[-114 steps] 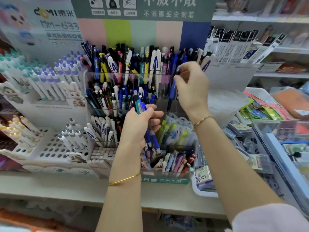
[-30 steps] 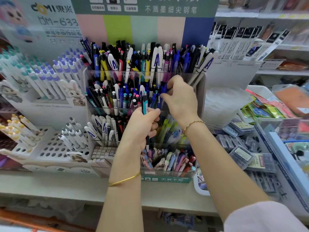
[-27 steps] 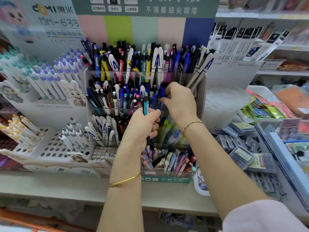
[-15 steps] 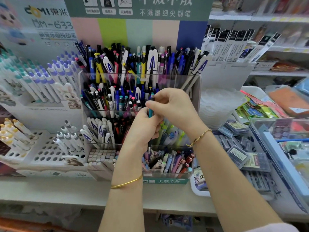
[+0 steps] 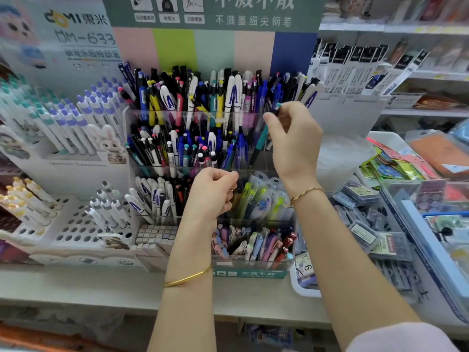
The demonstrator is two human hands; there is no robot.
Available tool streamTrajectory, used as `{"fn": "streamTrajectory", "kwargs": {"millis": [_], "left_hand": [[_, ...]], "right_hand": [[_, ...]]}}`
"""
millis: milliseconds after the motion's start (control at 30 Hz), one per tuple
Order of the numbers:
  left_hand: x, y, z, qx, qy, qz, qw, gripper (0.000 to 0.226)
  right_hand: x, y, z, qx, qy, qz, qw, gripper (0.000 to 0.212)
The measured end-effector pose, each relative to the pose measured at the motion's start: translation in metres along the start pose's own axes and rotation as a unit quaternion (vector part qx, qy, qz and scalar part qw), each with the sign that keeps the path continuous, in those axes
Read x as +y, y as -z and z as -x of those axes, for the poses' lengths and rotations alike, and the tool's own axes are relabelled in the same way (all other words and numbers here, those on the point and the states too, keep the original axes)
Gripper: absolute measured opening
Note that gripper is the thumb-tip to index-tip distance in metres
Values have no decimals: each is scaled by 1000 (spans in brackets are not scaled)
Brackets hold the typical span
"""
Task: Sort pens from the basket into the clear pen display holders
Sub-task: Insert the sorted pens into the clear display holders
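The right hand (image 5: 291, 138) pinches a teal pen (image 5: 262, 135) near its top between thumb and fingertips, the other fingers loosely curled. The pen hangs tilted, its cap up by the top row of pens and its dark tip pointing down and to the left at the right end of the second tier of the clear display holder (image 5: 253, 264). The tip is not yet among the pens standing there.

Half a second ago both hands met in front of the holder's middle with this pen between them. A second ago the left hand (image 5: 213, 194) held it upright while the right hand reached into the second row. Now the pen has passed to the right hand, which has gone up and to the right with it. The left hand has sunk a little and sits well apart, in front of the third tier.

The left hand's fingers are curled into the palm. Whether anything remains inside them I cannot tell, as the fist hides it.

A plain gold bangle (image 5: 187, 276) circles the left wrist and a thin chain bracelet (image 5: 307, 193) the right. The holder stands on a pale grey surface (image 5: 76, 288), with a white rack of purple-capped pens (image 5: 83, 118) just beside it on the left.
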State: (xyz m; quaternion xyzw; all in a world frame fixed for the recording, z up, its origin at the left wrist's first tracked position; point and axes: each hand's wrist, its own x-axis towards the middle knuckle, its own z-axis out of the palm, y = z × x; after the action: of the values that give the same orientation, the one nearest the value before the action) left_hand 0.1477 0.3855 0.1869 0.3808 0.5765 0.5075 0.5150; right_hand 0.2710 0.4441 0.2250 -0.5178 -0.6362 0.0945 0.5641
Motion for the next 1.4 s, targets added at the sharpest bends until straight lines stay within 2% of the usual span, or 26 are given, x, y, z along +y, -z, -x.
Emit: {"fn": "streamTrajectory", "kwargs": {"millis": [167,233,300,400,567,733,833,900,1033,1200,1267,1400], "left_hand": [[-1,1,0,10,0,3,1000,20],[-1,2,-1,13,-1,3,1000,20],[-2,2,-1,15,-3,2,1000,20],[-2,3,-1,19,-2,1,1000,19],[-2,5,1,30,-1,2,1000,19],[-5,10,10,55,-4,14,998,17],[-12,20,20,86,-7,21,996,12],[-24,37,28,142,-2,33,989,13],[-66,95,63,322,29,84,943,18],[-150,183,139,550,94,112,822,26],[-190,218,171,605,134,130,774,29],[-239,269,199,639,196,131,732,40]], "right_hand": [[4,-16,5,-111,-8,95,989,23],[2,-19,8,-170,-1,178,969,28],[1,-21,11,-208,34,287,935,35],[0,-24,8,-218,45,342,913,39],[1,-25,1,-233,17,364,902,44],[-9,-7,17,-203,22,326,923,37],[-32,-3,40,-243,67,245,936,28],[-48,-11,56,-296,83,181,934,22],[-76,-54,105,-411,135,98,896,10],[-128,-108,211,-571,187,-8,800,11],[-150,-130,259,-619,209,-30,757,12],[-163,-164,316,-667,208,-33,715,12]]}}
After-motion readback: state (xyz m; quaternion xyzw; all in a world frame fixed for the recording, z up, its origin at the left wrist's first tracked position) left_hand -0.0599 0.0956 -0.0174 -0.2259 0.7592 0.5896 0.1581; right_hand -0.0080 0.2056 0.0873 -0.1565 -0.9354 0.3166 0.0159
